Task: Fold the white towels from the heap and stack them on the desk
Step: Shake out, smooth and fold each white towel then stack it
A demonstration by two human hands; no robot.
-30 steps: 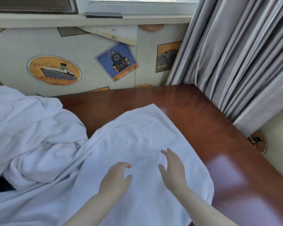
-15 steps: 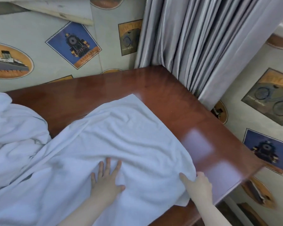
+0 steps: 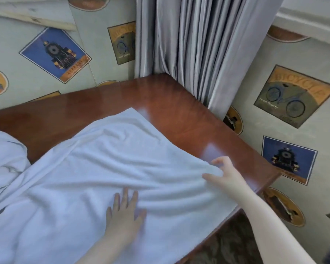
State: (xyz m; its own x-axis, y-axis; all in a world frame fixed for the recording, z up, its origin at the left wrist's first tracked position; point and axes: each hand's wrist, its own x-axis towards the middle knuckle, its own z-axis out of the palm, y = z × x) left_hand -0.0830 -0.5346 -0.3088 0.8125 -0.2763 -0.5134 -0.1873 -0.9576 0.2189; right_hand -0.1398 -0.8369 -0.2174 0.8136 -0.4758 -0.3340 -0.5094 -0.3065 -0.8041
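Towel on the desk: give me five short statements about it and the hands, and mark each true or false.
1. The left hand lies flat on the towel. True.
2. The right hand is at the towel's right edge. True.
3. The towel is folded into a neat small square. False: it lies spread out and wrinkled on the desk.
4. The heap sits to the right of the towel. False: it is at the left.
5. The curtain hangs behind the desk's far corner. True.
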